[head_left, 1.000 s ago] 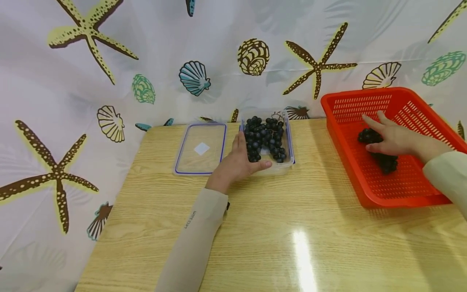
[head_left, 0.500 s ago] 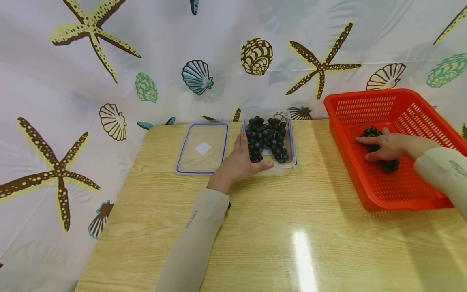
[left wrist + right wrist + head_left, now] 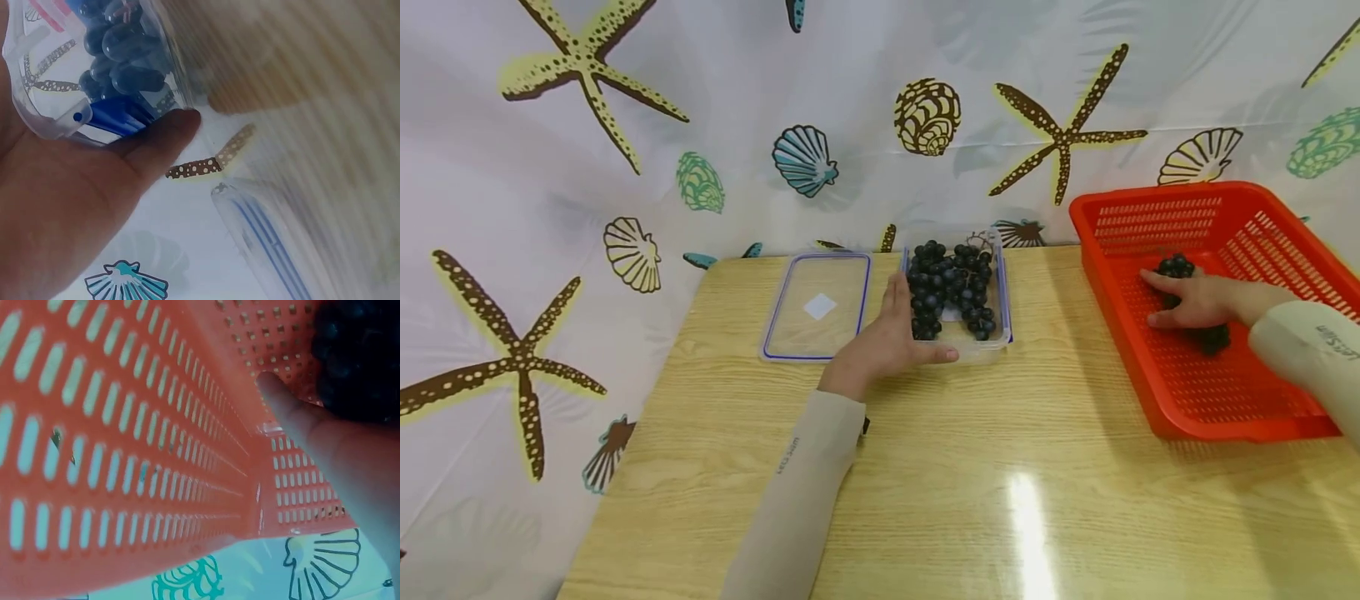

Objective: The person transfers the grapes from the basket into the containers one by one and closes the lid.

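Currently, L hand [image 3: 883,337] is touching the clr container [image 3: 981,354] at its L side, fingers straight, grip unclenched. Container is holding dk grapes [image 3: 931,292]. R hand [image 3: 1202,300] is covering a grape bunch [image 3: 1212,338] in the red basket [image 3: 1120,342]; palm is hiding contact, so grasp: can't tell. Frame is cutting off basket's R side. Lid [image 3: 808,329] is lying L of container. Tabletop [image 3: 940,467] is separating container & basket, container sitting nr rear edge.

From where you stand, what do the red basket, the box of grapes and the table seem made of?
Red basket: probably moulded plastic, slightly glossy, with slotted walls.
Clear box: likely plastic, see-through, shiny-edged; glass isn't ruled out.
Table: glossy, wood-grained; perhaps laminate.
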`<action>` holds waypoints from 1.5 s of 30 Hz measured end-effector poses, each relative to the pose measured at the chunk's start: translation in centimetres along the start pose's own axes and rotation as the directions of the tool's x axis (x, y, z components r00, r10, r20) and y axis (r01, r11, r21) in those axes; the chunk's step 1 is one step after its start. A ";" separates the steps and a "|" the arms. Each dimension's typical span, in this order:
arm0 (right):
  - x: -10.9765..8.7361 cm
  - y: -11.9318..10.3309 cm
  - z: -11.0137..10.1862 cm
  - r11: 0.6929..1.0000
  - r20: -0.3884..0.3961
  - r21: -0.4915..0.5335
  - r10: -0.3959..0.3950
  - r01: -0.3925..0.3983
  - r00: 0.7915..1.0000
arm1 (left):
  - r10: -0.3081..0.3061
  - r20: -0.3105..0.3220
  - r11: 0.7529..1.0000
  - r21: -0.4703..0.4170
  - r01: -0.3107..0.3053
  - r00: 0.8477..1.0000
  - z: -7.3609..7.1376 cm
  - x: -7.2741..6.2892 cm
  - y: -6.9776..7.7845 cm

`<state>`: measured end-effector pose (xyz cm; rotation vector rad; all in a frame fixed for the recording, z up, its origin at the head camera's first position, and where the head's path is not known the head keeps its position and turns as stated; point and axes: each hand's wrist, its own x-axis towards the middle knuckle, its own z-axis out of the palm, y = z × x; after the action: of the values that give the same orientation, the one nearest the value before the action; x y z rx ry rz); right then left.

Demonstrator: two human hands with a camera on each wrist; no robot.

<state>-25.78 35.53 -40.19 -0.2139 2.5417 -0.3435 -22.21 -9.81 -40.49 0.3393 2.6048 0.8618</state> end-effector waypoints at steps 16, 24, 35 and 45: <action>-0.8 -1.6 -1.3 0.998 -0.161 -0.013 -0.064 0.063 0.985 | 0.021 -0.003 1.000 0.000 -0.021 1.000 -0.2 0.0 -0.2; -1.4 -2.8 -1.8 0.990 -0.226 -0.065 -0.135 0.123 0.965 | 0.006 0.010 1.000 0.001 -0.006 1.000 -0.3 0.0 0.1; -3.6 -5.0 -3.3 0.991 -0.276 -0.050 -0.135 0.126 0.952 | -0.003 0.011 1.000 -0.017 0.003 1.000 -0.2 0.0 0.1; -5.1 -8.4 -4.3 0.987 -0.299 -0.051 -0.162 0.153 0.940 | 0.009 0.002 1.000 0.003 -0.009 1.000 -0.2 0.2 0.0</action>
<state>-23.23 29.54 -31.66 -0.4048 2.8409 -0.4333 -22.43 -9.88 -40.40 0.3527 2.6046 0.8599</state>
